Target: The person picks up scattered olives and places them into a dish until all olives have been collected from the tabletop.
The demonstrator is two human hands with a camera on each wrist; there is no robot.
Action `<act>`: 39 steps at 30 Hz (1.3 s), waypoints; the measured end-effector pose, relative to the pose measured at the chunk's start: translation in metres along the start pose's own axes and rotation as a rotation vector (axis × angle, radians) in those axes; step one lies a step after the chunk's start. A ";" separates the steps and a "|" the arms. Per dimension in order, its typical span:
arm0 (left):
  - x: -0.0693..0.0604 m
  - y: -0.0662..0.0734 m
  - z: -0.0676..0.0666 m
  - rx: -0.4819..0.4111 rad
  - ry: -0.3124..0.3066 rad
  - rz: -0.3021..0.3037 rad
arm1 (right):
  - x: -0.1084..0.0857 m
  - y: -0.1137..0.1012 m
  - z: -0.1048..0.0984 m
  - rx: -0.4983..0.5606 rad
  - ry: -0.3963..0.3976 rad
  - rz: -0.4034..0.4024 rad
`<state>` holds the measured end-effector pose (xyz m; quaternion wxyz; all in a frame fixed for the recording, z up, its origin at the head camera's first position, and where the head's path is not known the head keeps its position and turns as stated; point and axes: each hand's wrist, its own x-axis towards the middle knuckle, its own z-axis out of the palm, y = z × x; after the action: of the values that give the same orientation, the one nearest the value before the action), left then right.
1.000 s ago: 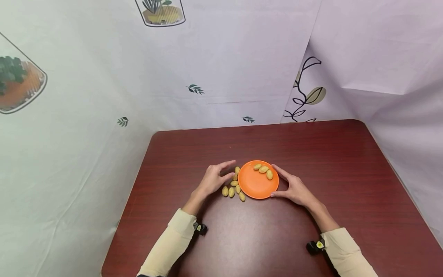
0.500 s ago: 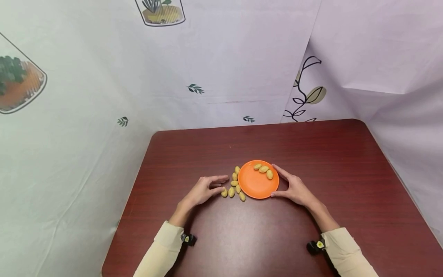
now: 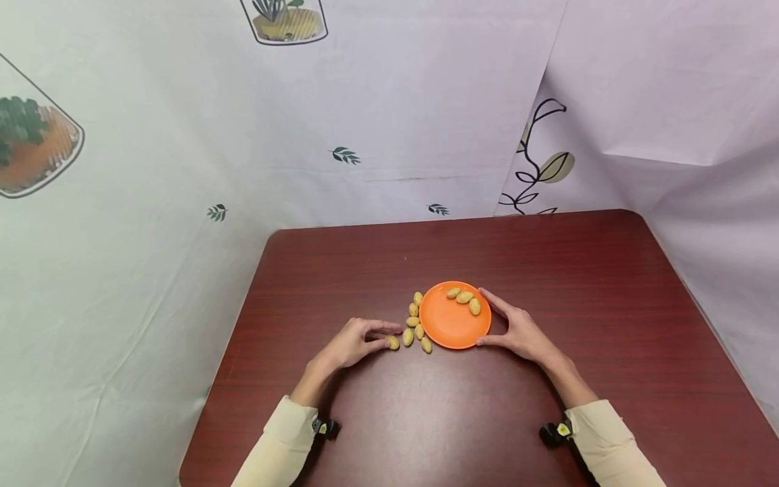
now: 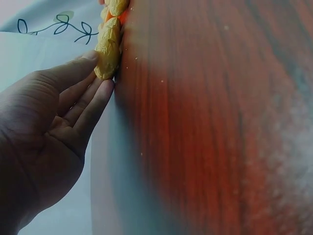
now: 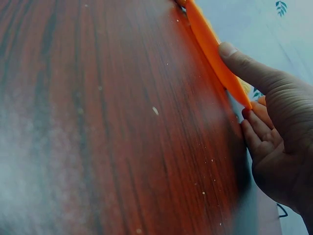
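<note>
A peanut [image 3: 393, 342] is being pinched by the left hand [image 3: 354, 343]: the grip is narrowed to the nut's width, thumb set to 1 side and fingertips to the other. Whether it is clear of the surface [image 3: 548, 250] cannot be told. Just beside it, 6 loose peanuts [image 3: 412, 322] are scattered, some of them bunched close along the left edge of the orange plate [image 3: 447, 326]. And on that plate, 3 plated peanuts [image 3: 465, 297] are lined up in a short curve towards the far right rim! Over on the right, the rim is held by the right hand [image 3: 522, 333], its grip spread wide, thumb placed at the near edge and fingers at the far edge. Both forearms are covered by cream sleeves [image 3: 611, 443], a small black device [image 3: 552, 435] being worn at each wrist. Behind the dark red surface, a pale backdrop [image 3: 414, 88] is seen, printed with leaves and plants.
</note>
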<state>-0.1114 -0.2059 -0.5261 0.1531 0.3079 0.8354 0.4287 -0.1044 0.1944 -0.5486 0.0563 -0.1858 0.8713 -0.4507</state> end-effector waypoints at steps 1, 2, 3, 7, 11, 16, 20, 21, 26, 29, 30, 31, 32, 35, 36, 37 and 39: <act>-0.001 0.000 0.000 0.002 0.000 -0.003 | 0.000 0.000 0.000 0.000 0.001 -0.001; -0.001 0.001 0.000 0.002 -0.001 -0.008 | 0.000 0.000 0.000 0.000 0.001 -0.001; -0.001 0.001 0.001 -0.005 -0.002 -0.013 | 0.000 0.000 0.000 -0.002 0.001 -0.002; -0.003 0.000 0.002 -0.022 0.005 -0.036 | 0.000 0.000 0.000 -0.003 0.004 -0.005; -0.004 0.001 0.002 -0.015 0.024 -0.053 | 0.000 0.001 0.000 -0.006 0.007 -0.007; -0.005 0.002 0.002 -0.003 0.047 -0.042 | 0.000 0.001 0.000 -0.007 0.005 -0.002; -0.004 0.002 0.000 0.025 0.068 -0.023 | 0.000 0.000 0.000 -0.005 0.002 0.001; -0.004 0.001 -0.001 0.033 0.076 -0.018 | 0.000 0.000 0.000 -0.006 0.002 0.000; 0.000 0.002 -0.008 0.070 0.134 0.002 | 0.000 0.001 0.000 -0.010 0.006 -0.004; 0.005 0.005 -0.012 0.085 0.175 0.006 | 0.000 0.001 0.000 -0.008 0.006 -0.003; 0.007 0.006 -0.013 0.088 0.188 0.012 | 0.000 0.001 0.000 -0.007 0.005 -0.002; 0.009 0.008 -0.013 0.087 0.198 0.017 | 0.000 0.001 -0.001 -0.006 0.005 -0.002; 0.012 0.010 -0.014 0.083 0.206 0.023 | 0.000 0.001 -0.001 -0.005 0.005 -0.002; 0.022 0.016 -0.013 0.058 0.226 0.057 | 0.000 0.001 -0.001 -0.004 0.004 -0.001; 0.026 0.018 -0.011 0.045 0.231 0.066 | 0.000 0.002 -0.001 -0.004 0.004 -0.002; 0.030 0.020 -0.010 0.032 0.234 0.076 | 0.000 0.002 -0.001 -0.006 0.005 -0.003; 0.039 0.024 -0.005 0.010 0.242 0.095 | 0.000 0.002 -0.001 -0.006 0.006 -0.006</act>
<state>-0.1349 -0.1729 -0.5032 0.0292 0.2941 0.8343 0.4655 -0.1051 0.1957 -0.5498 0.0521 -0.1872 0.8723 -0.4488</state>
